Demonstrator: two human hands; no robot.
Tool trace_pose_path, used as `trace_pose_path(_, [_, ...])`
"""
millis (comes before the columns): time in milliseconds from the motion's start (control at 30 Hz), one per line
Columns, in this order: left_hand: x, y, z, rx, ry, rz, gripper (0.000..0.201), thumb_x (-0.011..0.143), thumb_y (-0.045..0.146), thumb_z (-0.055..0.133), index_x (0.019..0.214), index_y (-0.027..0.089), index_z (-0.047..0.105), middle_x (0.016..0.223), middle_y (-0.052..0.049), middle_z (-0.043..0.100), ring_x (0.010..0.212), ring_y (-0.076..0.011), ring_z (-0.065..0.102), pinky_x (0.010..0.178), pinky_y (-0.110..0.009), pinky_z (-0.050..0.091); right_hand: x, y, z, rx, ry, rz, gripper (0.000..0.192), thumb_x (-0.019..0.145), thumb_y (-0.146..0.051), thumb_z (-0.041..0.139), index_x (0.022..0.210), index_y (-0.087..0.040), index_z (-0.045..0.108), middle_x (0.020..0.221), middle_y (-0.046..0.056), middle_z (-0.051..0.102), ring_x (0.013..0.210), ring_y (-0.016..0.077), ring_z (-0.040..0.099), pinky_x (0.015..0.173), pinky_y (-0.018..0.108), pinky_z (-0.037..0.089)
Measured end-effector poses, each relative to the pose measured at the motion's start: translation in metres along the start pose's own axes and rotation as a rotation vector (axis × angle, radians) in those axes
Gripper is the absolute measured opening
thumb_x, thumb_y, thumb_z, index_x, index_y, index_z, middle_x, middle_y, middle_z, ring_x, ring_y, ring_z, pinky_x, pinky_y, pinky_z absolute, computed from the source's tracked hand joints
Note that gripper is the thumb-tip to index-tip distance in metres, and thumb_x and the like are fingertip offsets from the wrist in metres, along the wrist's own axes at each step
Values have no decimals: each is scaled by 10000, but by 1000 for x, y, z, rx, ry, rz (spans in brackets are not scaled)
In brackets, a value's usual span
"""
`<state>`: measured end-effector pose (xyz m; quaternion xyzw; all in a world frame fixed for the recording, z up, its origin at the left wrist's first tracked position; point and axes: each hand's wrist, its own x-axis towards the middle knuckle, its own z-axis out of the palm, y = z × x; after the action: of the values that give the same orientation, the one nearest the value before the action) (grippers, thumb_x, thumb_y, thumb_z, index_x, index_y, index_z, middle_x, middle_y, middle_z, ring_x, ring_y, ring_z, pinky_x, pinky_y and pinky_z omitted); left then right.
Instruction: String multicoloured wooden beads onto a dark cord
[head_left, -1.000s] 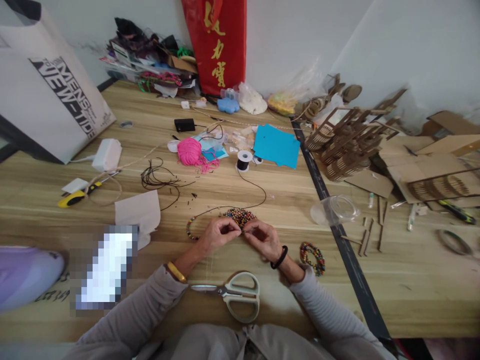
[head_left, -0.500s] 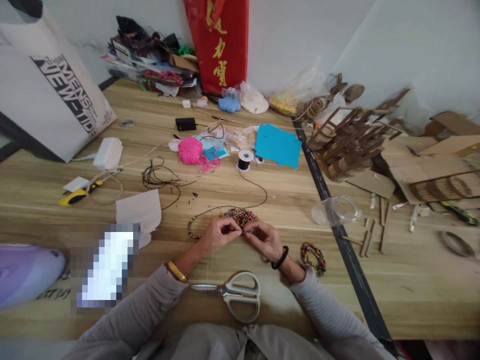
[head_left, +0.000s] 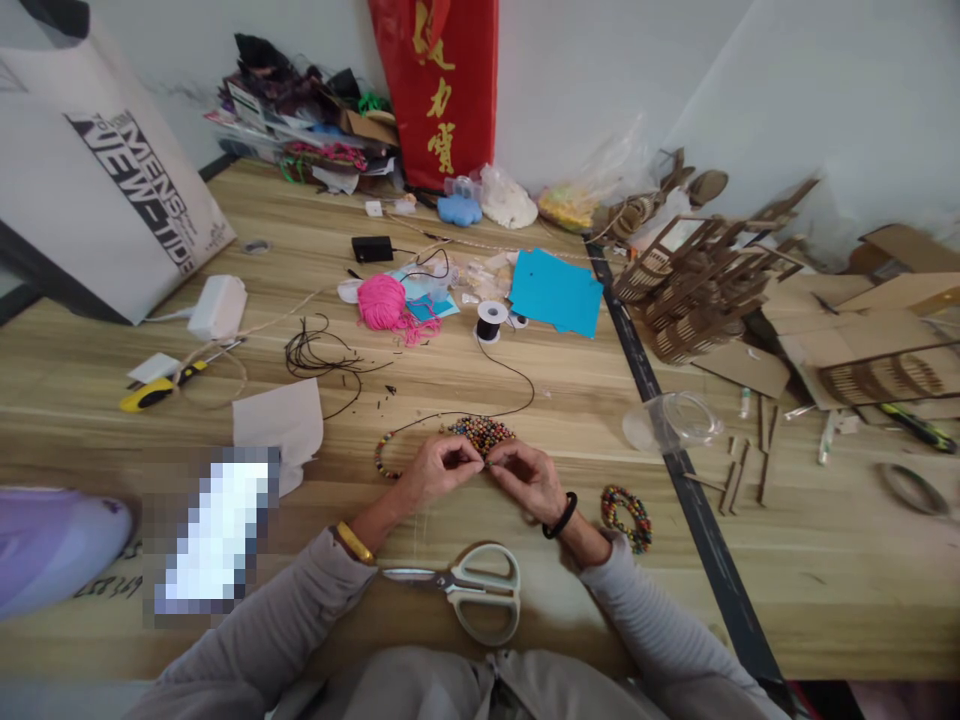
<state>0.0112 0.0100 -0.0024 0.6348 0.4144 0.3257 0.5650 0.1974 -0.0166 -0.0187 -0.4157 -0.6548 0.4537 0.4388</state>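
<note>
My left hand (head_left: pixel 441 470) is pinched closed just in front of a heap of small multicoloured beads (head_left: pixel 481 432). A black cord strung with beads (head_left: pixel 384 456) curves round and passes under this hand, which grips it. Close beside it, my right hand (head_left: pixel 529 475) pinches thumb and finger together, the tips almost touching the left fingertips. What lies in the right fingertips is too small to make out. From a white spool (head_left: pixel 490 322) the cord runs forward to the beaded part. Scissors (head_left: pixel 465 590) lie in front of my body, and a beaded bracelet (head_left: pixel 626 518) rests right of my right wrist.
Pink yarn (head_left: pixel 381 302), blue sheets (head_left: pixel 556 292) and a black cord bundle (head_left: pixel 319 350) lie farther back. At left are a yellow cutter (head_left: pixel 154 393), a blurred-out bright device (head_left: pixel 217 535) and a paper bag (head_left: pixel 112 170). Wooden models (head_left: pixel 682 290) stand at right.
</note>
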Motion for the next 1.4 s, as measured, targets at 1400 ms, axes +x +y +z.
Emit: trace_pose_path(1400, [0,-4,-3,42,-17,71,187,776,269,622,804,112,719,763,-72,688,693,-151,599,624,-237,445,0,0,0,-14,-4,-18,202,857,-381,613,854,-180,628,742,30,652,672,138,587,619,254,483])
